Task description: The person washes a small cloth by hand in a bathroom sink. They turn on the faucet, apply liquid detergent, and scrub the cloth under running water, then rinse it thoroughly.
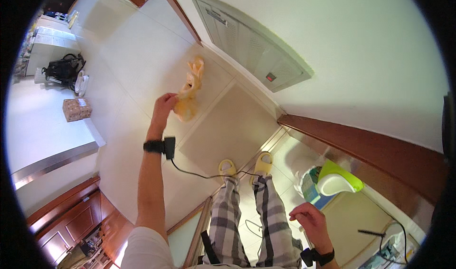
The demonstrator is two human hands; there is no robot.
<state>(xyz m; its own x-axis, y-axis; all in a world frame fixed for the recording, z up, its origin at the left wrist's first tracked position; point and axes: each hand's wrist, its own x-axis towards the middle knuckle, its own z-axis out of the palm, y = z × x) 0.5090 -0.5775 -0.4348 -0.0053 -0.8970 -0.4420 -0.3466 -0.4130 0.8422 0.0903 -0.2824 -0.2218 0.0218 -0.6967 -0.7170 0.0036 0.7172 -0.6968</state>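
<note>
My left hand [165, 108] is stretched out over the tiled floor, its fingers closed on a soft yellow-orange cloth-like item [188, 87]. The item hangs crumpled to the right of my fingers, and its exact kind cannot be told. My right hand [310, 219] hangs by my right leg, its fingers loosely bent, with nothing seen in it. Closest to it stand a bin [306, 183] with a whitish liner and a lime-green and white plastic piece [338, 183] above. Yellow slippers [228, 167] are on my feet, at a doorway sill.
A grey wall panel [249, 41] with a red switch is set low in the white wall. Brown door frame [338, 137] runs along the right. A patterned box [77, 109] and a black bag-like item [66, 71] lie at the left. A cable [199, 175] runs from my left wrist.
</note>
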